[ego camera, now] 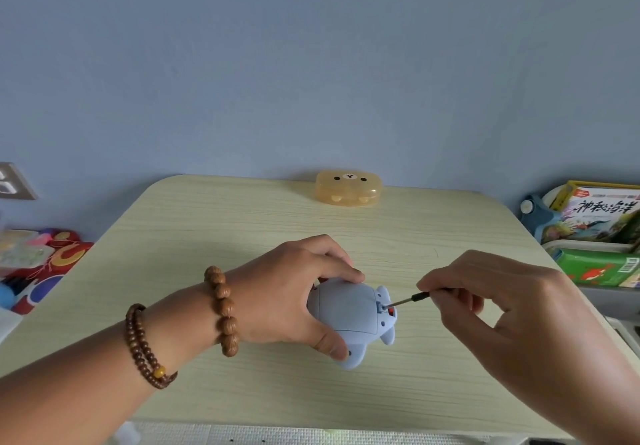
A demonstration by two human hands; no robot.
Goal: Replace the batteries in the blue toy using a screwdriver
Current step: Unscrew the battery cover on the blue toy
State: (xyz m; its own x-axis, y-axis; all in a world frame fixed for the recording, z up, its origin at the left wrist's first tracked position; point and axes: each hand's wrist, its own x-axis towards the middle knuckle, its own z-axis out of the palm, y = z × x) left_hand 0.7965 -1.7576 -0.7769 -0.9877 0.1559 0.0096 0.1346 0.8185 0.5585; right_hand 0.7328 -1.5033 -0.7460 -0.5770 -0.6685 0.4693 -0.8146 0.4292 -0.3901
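Head view shows the screw step under way: the screwdriver tip sits at the cover screw on the blue toy's underside, which lies on the wooden table. The left hand curls round the toy, steadying it. The right hand pinches the driver's handle between fingertips. Next, I judge, comes steady twisting with downward pressure.

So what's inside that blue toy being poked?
Nothing inside shows: the blue toy, gripped by the left hand, has its panel closed. The screwdriver in the right hand meets a small recess at its edge.
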